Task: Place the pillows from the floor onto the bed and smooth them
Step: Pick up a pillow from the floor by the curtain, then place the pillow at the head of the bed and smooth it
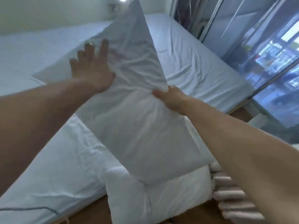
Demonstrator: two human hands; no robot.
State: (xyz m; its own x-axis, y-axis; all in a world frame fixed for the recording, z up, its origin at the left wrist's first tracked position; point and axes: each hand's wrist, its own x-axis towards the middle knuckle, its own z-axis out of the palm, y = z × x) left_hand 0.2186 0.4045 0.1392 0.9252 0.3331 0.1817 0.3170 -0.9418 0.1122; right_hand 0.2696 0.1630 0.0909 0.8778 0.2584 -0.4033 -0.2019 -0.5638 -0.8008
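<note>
We held a white pillow (137, 113) up between our two hands, lifted clear over the near edge of the bed (191, 59). It stood tilted on end, one corner pointing up toward the wall and the opposite corner hanging low, just above a second pillow (155, 196). Our left hand (90, 68) lay flat against the pillow's left side, fingers spread and released, pressing rather than gripping. Our right hand (171, 99) was clenched on the right edge at about mid-height, thumb over the front and the cloth bunched into creases under it; the fingers behind were hidden by the pillow. Both forearms reached in from the bottom corners of the frame, so the pillow sat straight ahead of us, between the wrists. The second pillow rested on the brown floor (90, 214) against the foot of the mattress, partly covered by the one we held. A rolled duvet (68, 159) lay along the bed at our left, and a ribbed pale cushion (233, 199) showed at lower right beneath our right arm. Glass doors (267, 50) ran along the far side of the bed. The whole scene was blurred.
</note>
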